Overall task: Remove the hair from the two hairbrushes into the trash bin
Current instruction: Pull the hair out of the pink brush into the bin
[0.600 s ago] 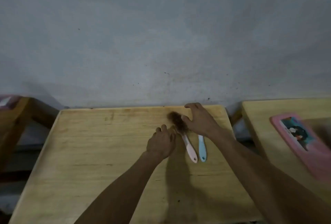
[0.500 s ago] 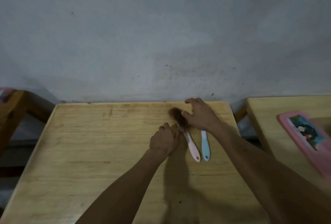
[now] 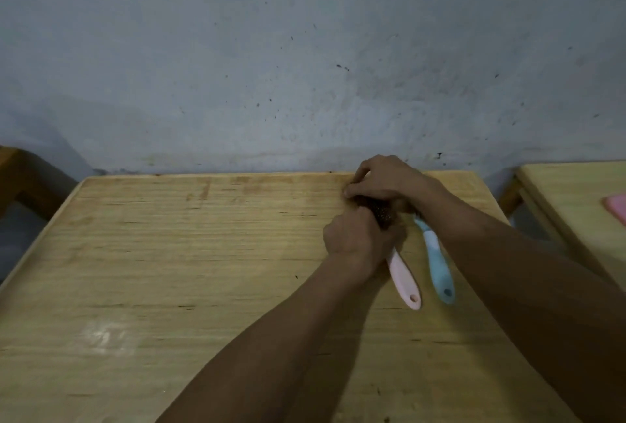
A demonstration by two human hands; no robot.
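Note:
Two hairbrushes lie side by side on the wooden table [image 3: 169,253], near its far right corner. The pink hairbrush [image 3: 403,278] has its handle pointing toward me; my left hand [image 3: 359,239] is closed around its neck. A dark clump of hair [image 3: 382,214] shows on its head between my hands. My right hand [image 3: 386,182] covers the top of that head with fingers pinched on the hair. The blue hairbrush [image 3: 437,263] lies just right of the pink one, its head hidden under my right wrist. No trash bin is in view.
A grey stained wall [image 3: 305,67] rises right behind the table. A second wooden table [image 3: 576,192] stands to the right with a pink object [image 3: 616,207] at the frame edge. A wooden piece of furniture [image 3: 20,178] sits at the far left.
My left hand has closed onto the pink brush's neck. My right hand has moved over the brush head and pinched the hair. The view has shifted left.

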